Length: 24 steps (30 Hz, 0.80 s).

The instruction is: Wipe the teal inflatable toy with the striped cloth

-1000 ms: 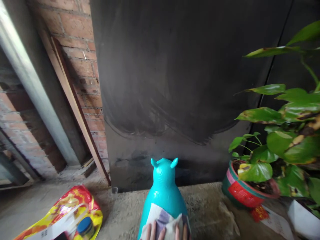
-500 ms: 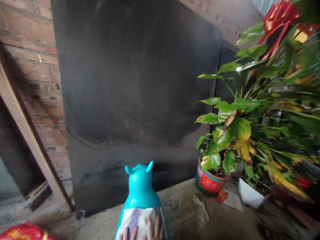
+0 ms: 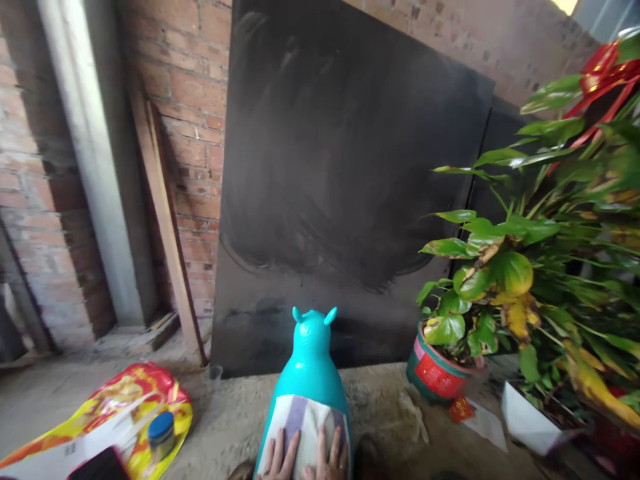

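A turquoise inflatable animal toy (image 3: 311, 363) with two small ears stands at the bottom centre, its head facing away from me. Over its back lies a white and purple striped cloth (image 3: 305, 419). My left hand (image 3: 281, 457) rests flat on the cloth with its fingers spread. Beside it, my right hand (image 3: 327, 457) presses on the same cloth, fingers also stretched apart and a ring on one of them. Both palms are cut off by the lower edge of the view.
A large black board (image 3: 350, 167) leans on a brick wall. To the right, leafy plants stand in a green pot (image 3: 440, 373) and a white planter (image 3: 530, 413). At lower left lie a red and yellow bag (image 3: 170, 393), a blue-lidded jar (image 3: 161, 437) and a dark phone-like object (image 3: 103, 467).
My view has swung left and down, so the bag, jar and a grey post now show. Both hands stay on the cloth, with more of them visible.
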### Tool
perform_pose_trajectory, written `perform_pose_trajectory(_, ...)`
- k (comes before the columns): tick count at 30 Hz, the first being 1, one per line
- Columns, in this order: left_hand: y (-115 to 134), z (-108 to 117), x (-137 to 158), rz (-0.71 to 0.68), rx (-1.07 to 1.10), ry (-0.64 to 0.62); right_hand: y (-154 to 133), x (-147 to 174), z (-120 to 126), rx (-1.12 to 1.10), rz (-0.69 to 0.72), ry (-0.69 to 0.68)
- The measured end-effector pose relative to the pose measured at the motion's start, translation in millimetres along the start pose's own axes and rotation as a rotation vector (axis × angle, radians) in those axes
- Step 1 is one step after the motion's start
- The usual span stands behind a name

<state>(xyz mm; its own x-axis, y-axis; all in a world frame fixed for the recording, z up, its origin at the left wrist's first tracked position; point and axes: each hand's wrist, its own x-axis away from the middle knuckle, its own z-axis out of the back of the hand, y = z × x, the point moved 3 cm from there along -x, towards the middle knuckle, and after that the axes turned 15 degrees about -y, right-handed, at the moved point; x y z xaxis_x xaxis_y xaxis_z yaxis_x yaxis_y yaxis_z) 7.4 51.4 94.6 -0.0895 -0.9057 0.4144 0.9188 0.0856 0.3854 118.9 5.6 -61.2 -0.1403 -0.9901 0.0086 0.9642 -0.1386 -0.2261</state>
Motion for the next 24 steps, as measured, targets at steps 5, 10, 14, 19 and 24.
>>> perform_pose_trajectory(5,-60,-104,31,0.046,0.048,-0.219,6,7,5,0.01,0.022,-0.102)
perform_pose_trajectory(10,-68,-118,13,0.035,0.109,-0.245,6,2,6,0.123,0.027,-0.151)
perform_pose_trajectory(14,-69,-114,-5,0.107,0.127,-0.308,-6,-28,14,0.169,0.076,-0.256)
perform_pose_trajectory(19,-74,-102,-41,0.233,0.21,-0.215,-37,-77,32,0.169,0.215,-0.278)
perform_pose_trajectory(24,-79,-94,-61,0.248,0.218,-0.176,-57,-94,52,0.188,0.192,-0.301)
